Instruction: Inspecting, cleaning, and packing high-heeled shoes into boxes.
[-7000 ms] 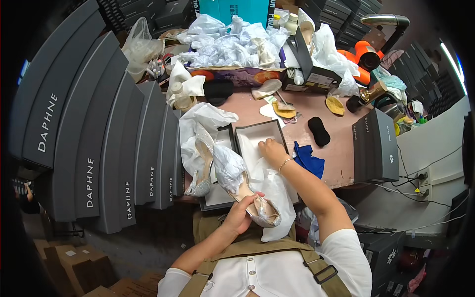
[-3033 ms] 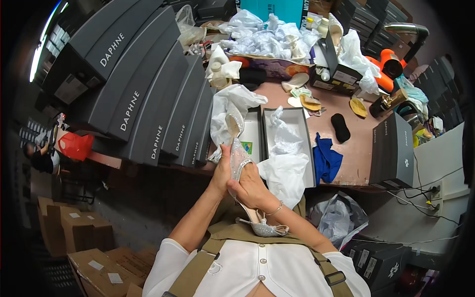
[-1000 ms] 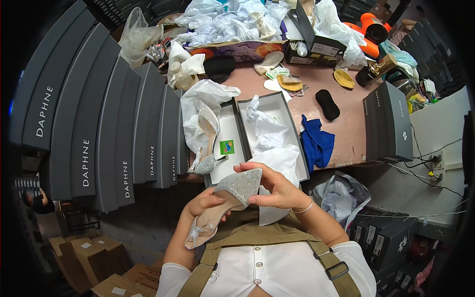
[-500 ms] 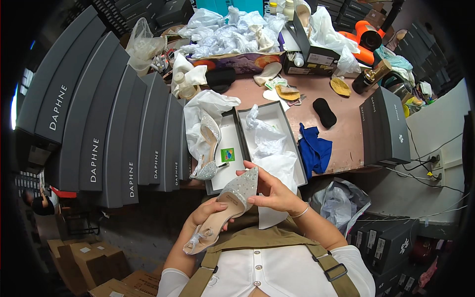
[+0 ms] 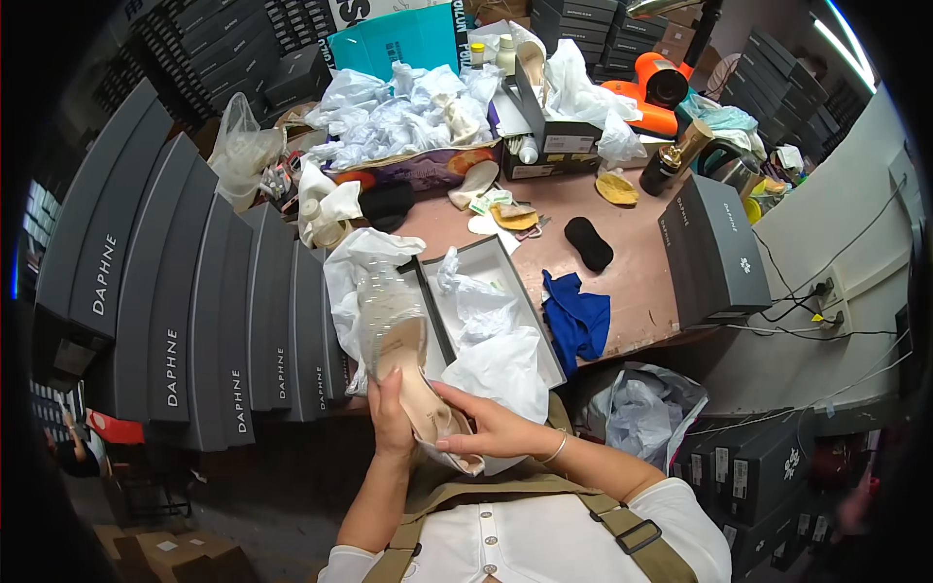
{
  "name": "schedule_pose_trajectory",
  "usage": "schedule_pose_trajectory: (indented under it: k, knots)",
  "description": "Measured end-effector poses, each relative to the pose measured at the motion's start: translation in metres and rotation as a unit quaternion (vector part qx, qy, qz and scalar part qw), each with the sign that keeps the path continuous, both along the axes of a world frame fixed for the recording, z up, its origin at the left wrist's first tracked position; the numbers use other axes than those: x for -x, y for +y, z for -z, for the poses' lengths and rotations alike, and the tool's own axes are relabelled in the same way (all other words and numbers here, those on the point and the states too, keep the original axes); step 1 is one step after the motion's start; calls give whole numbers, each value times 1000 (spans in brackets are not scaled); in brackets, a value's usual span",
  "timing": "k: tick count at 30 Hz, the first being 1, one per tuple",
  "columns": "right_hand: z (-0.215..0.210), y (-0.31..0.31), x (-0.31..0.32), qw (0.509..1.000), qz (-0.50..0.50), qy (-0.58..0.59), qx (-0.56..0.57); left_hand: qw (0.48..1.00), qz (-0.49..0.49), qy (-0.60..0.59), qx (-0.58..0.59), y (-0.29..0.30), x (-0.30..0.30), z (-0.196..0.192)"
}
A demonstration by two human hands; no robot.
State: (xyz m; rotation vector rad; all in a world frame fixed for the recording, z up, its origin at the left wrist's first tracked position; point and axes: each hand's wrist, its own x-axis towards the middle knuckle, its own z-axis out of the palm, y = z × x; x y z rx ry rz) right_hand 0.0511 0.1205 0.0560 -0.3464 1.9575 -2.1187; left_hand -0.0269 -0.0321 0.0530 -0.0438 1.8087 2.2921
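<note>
A pinkish table point(image 5: 637, 287) stands by a pale wall point(image 5: 826, 209), dark floor point(image 5: 282, 510) below, bright strip light point(image 5: 844, 51) beyond.

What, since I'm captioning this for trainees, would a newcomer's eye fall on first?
Probably the glittery silver shoe, held low at centre by the left hand and right hand. Next come the dark grey shoeboxes stacked along the left side. Bright accents follow: the blue cloth right of the open shoebox, and crumpled white paper heaped at the back.
</note>
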Motion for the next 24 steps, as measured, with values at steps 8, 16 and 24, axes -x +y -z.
schedule_pose_trajectory:
  k: [8,16,24]
  knots:
    - [-12,12,-16,990,-53,-112,-63,931,226,-92,-269,0,67,-20]
    - [-3,175,119,935,338,-98,51,872,307,-199,-327,19,70,38]
    - [80,290,299,844,467,-209,157,849,371,-220,-304,28,116,28]
